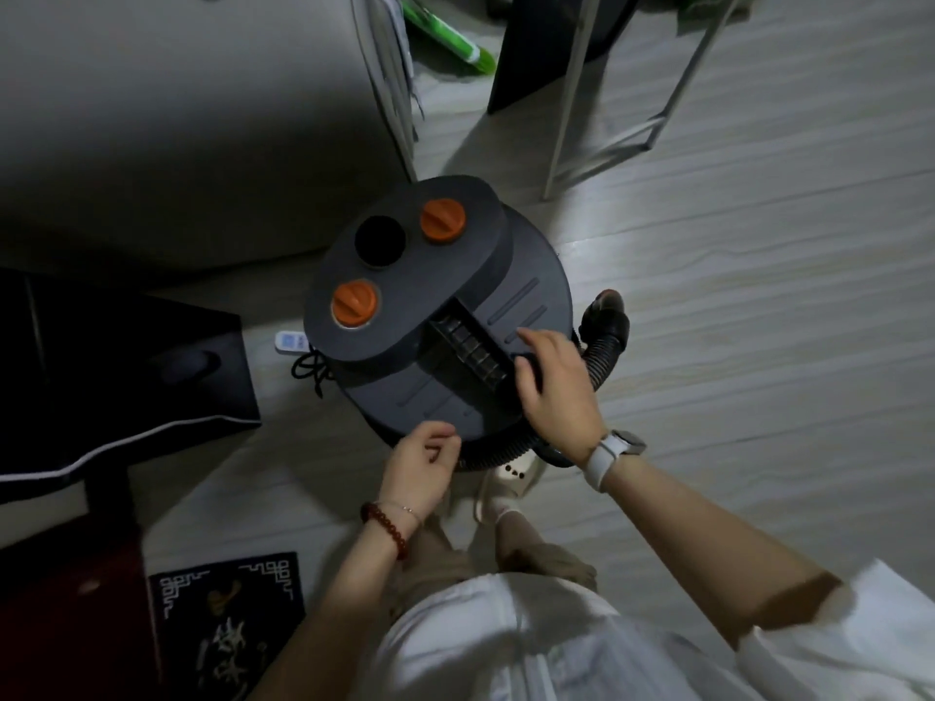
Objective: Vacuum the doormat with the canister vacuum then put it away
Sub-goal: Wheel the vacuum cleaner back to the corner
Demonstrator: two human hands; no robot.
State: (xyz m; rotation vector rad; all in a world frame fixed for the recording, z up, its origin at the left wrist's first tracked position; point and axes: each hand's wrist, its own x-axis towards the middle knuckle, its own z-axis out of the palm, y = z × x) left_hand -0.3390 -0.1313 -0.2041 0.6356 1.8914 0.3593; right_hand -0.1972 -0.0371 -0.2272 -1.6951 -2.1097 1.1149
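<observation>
A dark grey canister vacuum [435, 301] with two orange knobs stands on the pale floor in the middle of the head view. Its ribbed black hose [602, 356] curls round the right side and under the near rim. My right hand [551, 387] lies on the near right of the vacuum's lid, with the thumb at the recessed handle [470, 346]. My left hand [422, 460] hovers at the vacuum's near edge, fingers loosely curled, holding nothing that I can see. A dark patterned doormat [227, 624] lies at the lower left.
A grey sofa or cushion [177, 118] fills the upper left. A black box [116, 376] sits left of the vacuum, with a black cord [308, 371] and a small white remote [291, 341] between them. White metal frame legs [607, 118] stand beyond. A dark red object [66, 614] is at lower left.
</observation>
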